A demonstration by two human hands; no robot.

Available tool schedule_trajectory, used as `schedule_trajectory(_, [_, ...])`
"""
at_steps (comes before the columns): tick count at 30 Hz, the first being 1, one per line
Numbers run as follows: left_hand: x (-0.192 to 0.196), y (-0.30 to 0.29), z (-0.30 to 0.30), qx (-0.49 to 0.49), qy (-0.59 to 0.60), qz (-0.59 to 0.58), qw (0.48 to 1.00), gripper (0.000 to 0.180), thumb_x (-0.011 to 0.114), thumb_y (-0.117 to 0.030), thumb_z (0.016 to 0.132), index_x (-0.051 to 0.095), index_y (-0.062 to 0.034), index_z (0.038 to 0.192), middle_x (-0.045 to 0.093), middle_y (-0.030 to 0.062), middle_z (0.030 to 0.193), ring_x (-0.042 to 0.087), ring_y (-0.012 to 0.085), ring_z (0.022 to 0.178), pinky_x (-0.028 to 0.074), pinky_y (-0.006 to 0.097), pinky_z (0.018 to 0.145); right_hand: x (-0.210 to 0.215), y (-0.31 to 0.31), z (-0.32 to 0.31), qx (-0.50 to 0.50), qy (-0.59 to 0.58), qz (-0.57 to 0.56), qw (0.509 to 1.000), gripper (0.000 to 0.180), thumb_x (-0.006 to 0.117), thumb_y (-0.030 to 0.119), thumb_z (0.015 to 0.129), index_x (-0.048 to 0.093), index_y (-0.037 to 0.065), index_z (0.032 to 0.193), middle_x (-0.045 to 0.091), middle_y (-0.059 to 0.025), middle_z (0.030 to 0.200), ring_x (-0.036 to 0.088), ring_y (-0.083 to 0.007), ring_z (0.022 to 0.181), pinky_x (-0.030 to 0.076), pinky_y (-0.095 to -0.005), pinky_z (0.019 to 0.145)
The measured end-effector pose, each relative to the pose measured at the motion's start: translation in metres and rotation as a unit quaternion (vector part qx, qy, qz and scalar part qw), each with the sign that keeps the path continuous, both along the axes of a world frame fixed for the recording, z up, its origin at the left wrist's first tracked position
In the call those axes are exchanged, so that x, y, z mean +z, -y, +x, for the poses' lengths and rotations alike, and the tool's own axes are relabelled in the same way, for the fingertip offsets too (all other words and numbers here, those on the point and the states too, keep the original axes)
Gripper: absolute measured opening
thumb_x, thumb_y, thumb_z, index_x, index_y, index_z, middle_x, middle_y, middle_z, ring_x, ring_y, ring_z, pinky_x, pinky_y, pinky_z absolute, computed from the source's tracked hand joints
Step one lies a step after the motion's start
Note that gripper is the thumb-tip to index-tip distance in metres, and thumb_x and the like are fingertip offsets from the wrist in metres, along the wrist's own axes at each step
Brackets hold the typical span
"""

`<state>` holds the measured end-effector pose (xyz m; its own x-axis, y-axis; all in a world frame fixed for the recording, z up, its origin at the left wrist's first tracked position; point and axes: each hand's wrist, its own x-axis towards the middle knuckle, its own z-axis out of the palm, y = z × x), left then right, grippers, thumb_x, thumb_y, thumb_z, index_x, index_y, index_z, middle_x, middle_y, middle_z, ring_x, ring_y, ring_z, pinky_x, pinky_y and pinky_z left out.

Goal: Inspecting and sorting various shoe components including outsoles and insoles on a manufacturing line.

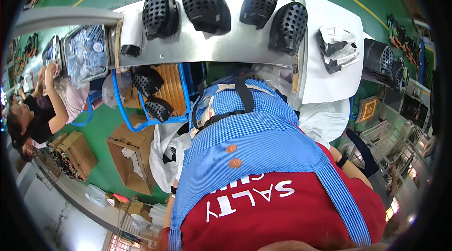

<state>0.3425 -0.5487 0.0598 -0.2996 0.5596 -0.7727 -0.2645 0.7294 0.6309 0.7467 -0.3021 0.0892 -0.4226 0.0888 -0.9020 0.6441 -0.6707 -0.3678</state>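
Down either side of the apron (254,140), you only get bits of the hands. Left hand (175,183) is just a sliver above a black wristband, right by a white plastic bag (161,149) with dark stuff inside; right hand (334,153) peeks out mid-right, near another white bag (325,121). Can't tell if either is open, closed or gripping anything, since the person's own body and apron block the view.

Up top, four black perforated shells (205,5), kinda clog-shaped, sit spread along a shiny metal bench (197,54). To their right, a white sheet (325,84) has a crumpled white-and-black piece (336,48) on it, with more black perforated shells beyond. Left of centre, two more rest by a blue-framed rack (127,114), and below that an open cardboard box (129,159) takes up floor space. Upper left there's a metal tray (107,44) full of bluish bagged bits, a pale bar (66,18) cutting across above it, and a co-worker (56,105) at the far left edge.
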Motion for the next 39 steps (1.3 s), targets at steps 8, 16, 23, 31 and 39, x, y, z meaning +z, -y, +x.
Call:
schedule_trajectory(8, [0.017, -0.056, -0.014, -0.028, -0.001, -0.001, 1.0, 0.012, 0.061, -0.009, 0.083, 0.061, -0.0012, 0.093, 0.063, 0.0069, 0.088, 0.059, 0.0172, 0.077, 0.047, 0.031, 0.068, 0.007, 0.001, 0.017, -0.029, -0.018, -0.03, 0.999, 0.022, 0.056, 0.011, 0.083, 0.064, -0.002, 0.099, 0.066, -0.0087, 0.091, 0.06, -0.0176, 0.088, 0.047, -0.0294, 0.077])
schedule_trajectory(16, [0.035, -0.08, -0.039, -0.053, 0.005, 0.003, 0.999, 0.011, 0.06, -0.009, 0.084, 0.061, -0.0006, 0.091, 0.063, 0.0064, 0.086, 0.059, 0.0169, 0.075, 0.047, 0.031, 0.068, 0.019, -0.001, 0.008, -0.029, -0.036, -0.045, 0.998, 0.023, 0.056, 0.018, 0.086, 0.064, -0.002, 0.094, 0.064, -0.008, 0.087, 0.06, -0.0173, 0.083, 0.047, -0.0296, 0.075])
schedule_trajectory(23, [0.069, -0.064, -0.083, -0.099, 0.026, 0.024, 0.994, 0.01, 0.059, -0.008, 0.084, 0.061, -0.0001, 0.09, 0.063, 0.006, 0.085, 0.058, 0.0166, 0.074, 0.047, 0.031, 0.067, 0.038, -0.014, -0.013, 0.003, -0.061, -0.043, 0.997, 0.027, 0.056, 0.024, 0.088, 0.064, -0.001, 0.09, 0.064, -0.0074, 0.084, 0.059, -0.0169, 0.08, 0.046, -0.0297, 0.073])
schedule_trajectory(31, [0.075, -0.141, -0.17, -0.327, -0.037, 0.144, 0.933, 0.015, 0.054, -0.009, 0.089, 0.063, 0.0018, 0.086, 0.063, 0.0002, 0.078, 0.056, 0.0078, 0.068, 0.044, 0.025, 0.061, 0.031, -0.083, -0.138, -0.013, -0.204, 0.071, 0.976, 0.033, 0.058, 0.032, 0.088, 0.06, -0.001, 0.092, 0.06, -0.0044, 0.089, 0.054, -0.0117, 0.081, 0.044, -0.0285, 0.073])
schedule_trajectory(39, [0.088, -0.228, -0.223, -0.416, 0.176, 0.28, 0.847, 0.024, 0.058, -0.017, 0.083, 0.06, 0.005, 0.094, 0.065, 0.0116, 0.09, 0.062, 0.0176, 0.071, 0.047, 0.028, 0.063, 0.058, -0.114, -0.235, 0.092, -0.41, 0.118, 0.9, 0.045, 0.061, 0.039, 0.086, 0.064, -0.004, 0.099, 0.065, -0.0111, 0.097, 0.062, -0.0202, 0.088, 0.048, -0.0307, 0.081])
